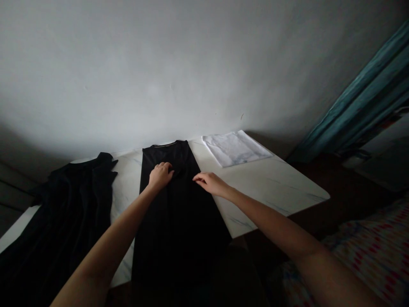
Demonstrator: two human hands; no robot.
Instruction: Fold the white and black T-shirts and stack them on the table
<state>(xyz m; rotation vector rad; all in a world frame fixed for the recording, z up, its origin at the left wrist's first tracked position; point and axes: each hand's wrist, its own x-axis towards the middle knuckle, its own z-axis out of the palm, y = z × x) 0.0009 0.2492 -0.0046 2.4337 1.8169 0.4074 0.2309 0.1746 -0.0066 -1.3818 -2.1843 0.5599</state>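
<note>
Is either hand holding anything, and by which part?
Cannot tell: left hand lies curled on the black garment, upper middle; right hand touches its right edge; no pinch is visible.

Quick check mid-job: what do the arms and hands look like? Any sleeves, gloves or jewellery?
Both are bare. The left arm and right arm show no sleeve up to the picture's edge. The left hand and right hand wear no gloves. No watch, band or ring shows, though the dim light could hide a thin ring.
</note>
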